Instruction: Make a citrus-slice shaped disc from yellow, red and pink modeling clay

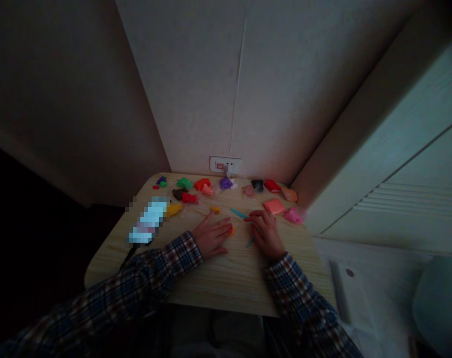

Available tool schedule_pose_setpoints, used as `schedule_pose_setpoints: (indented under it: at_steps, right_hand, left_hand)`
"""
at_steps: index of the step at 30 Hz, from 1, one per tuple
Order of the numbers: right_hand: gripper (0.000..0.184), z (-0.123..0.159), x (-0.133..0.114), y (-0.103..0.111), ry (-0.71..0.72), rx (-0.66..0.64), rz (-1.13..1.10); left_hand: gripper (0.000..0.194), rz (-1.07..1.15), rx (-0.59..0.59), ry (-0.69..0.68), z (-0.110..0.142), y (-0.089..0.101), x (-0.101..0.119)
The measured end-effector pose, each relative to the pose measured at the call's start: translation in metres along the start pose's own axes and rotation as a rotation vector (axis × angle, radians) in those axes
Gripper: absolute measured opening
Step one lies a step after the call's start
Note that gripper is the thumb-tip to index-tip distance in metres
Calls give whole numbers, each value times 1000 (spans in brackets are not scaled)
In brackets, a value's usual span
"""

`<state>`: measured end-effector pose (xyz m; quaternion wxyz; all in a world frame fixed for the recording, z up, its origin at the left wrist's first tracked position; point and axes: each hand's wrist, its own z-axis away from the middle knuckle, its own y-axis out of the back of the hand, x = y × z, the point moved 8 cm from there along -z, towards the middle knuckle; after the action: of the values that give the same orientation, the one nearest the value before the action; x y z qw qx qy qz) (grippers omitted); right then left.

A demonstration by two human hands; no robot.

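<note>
My left hand (212, 236) lies flat near the middle of the wooden table, its fingers stretched out to the right. Its fingertips touch a small orange piece of modelling clay (231, 230), partly covered by them. Just beyond this hand is a small yellow-orange piece of clay (215, 210). My right hand (266, 233) rests on the table with fingers bent and the thumb apart, open. Its fingertips reach the end of a flat blue modelling tool (238, 213). A second blue tool (250, 242) shows beside the thumb, partly hidden by the hand.
Several clay packs line the table's back, including a green pack (184, 183) and a purple pack (226, 183). A salmon pack (274, 206) and a pink pack (294, 215) lie right. A blurred lit phone (149, 220) stands left. A wall socket (226, 164) holds a plug.
</note>
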<state>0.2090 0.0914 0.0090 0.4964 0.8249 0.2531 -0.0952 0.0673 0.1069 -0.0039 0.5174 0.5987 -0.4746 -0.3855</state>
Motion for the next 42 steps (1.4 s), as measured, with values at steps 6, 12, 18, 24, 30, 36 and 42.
schedule_pose_setpoints:
  at_steps: [6, 12, 18, 24, 30, 36, 42]
  right_hand:
    - [25, -1, 2, 1, -4, 37, -12]
    - [26, 2, 4, 0, 14, 41, -22]
    - [26, 2, 6, -1, 24, 25, -46]
    - [26, 1, 4, 1, 20, 33, -45]
    - [26, 1, 5, 1, 21, 29, -47]
    - [25, 2, 5, 0, 17, 24, -51]
    - [25, 1, 4, 0, 18, 16, -51]
  left_hand:
    - [53, -50, -10, -4, -1, -1, -4]
    - [52, -69, -8, 25, 5, -6, -8]
    - [58, -38, -4, 43, 10, -7, -6]
    - [57, -69, -6, 75, 7, -1, -5]
    - [51, -49, 3, 129, 9, 2, -7]
    - [50, -37, 9, 137, 13, 4, -10]
    - [46, -51, 31, 110, 15, 6, -13]
